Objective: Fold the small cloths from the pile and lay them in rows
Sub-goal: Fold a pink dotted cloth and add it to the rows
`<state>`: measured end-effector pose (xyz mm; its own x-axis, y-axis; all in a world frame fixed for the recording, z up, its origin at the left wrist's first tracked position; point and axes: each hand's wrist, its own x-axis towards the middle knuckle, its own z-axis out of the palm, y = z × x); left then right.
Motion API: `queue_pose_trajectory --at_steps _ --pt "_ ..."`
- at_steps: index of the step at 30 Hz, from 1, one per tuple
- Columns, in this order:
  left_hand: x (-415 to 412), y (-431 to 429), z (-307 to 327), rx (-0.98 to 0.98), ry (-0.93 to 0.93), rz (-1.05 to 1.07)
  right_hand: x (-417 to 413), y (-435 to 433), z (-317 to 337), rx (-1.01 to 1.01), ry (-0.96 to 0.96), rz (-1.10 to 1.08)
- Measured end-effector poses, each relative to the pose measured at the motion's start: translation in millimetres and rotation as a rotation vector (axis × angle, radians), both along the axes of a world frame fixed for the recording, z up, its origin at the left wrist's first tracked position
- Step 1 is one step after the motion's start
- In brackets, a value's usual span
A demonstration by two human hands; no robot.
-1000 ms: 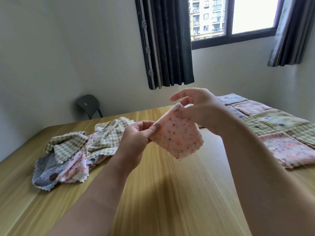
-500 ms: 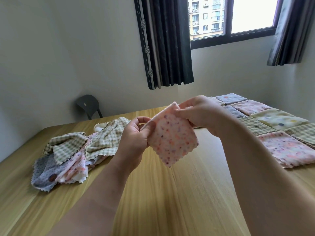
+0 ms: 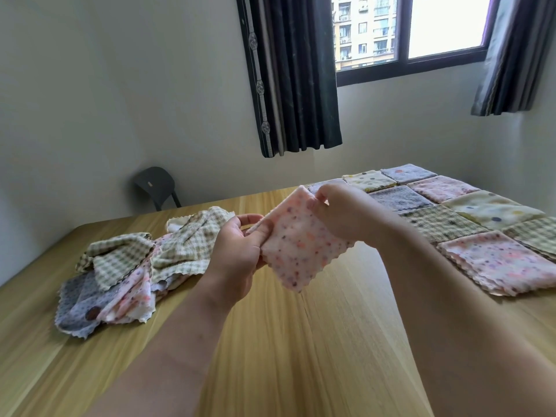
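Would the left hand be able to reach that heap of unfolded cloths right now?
Probably, but it is busy: the left hand pinches the pink dotted cloth, which the right hand holds too. The heap lies just beyond it on the table, nothing between; it must let go first.

Setting: domestic room, apparently in a flat.
Evidence: plain pale walls; dark-framed window at upper right of frame, giving onto a residential high-rise; dark curtains at either side; light wood-grain table filling the lower frame; dark chair against the wall, centre left; small patterned household cloths on the table.
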<state>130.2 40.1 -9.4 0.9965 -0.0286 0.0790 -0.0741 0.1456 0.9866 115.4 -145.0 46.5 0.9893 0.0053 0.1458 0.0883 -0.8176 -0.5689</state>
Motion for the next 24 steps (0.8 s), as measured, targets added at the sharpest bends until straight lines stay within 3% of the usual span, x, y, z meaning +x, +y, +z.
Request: queue_pose_trajectory --at_steps 5,13,15,19,24 --pt "1.2 0.5 -6.3 0.041 0.084 0.026 6.0 2.3 -13.8 -0.153 0.065 -0.010" --pt "3.2 1.2 -11.2 0.127 0.112 0.066 18.4 -0.1 -27.6 -0.159 0.158 0.004" --pt "6.1 2.2 -16.7 0.320 0.070 0.133 19.9 -0.2 -32.3 -0.215 0.198 0.002" --pt "5.1 4.4 -25.8 0.942 -0.167 0.202 7.9 0.7 -28.7 -0.355 0.375 0.031" --pt "-4.1 -2.9 -19.5 1.210 -0.394 0.024 11.9 -0.1 -26.2 -0.360 0.345 0.101"
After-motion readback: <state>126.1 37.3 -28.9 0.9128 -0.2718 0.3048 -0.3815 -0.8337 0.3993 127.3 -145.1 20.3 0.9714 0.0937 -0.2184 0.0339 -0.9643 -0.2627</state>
